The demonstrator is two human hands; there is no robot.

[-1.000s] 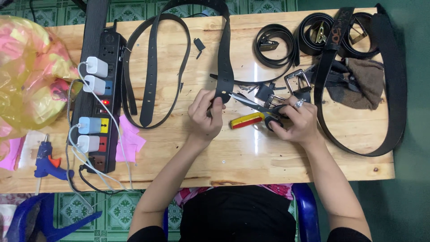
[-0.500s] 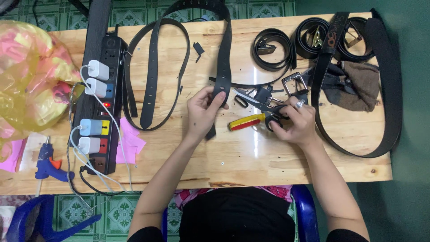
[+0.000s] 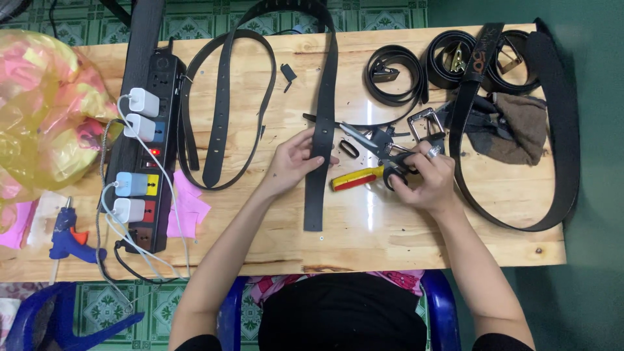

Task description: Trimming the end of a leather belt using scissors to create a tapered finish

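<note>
A: Head view. Where is the belt (image 3: 320,140)?
B: Flat on the table (image 3: 260,227), left of the scissors (image 3: 383,153). Left hand (image 3: 294,161) fingers pinch it.
A: Right hand (image 3: 426,179)?
B: Fingers closed round the scissors' handles, just right of the belt.
</note>
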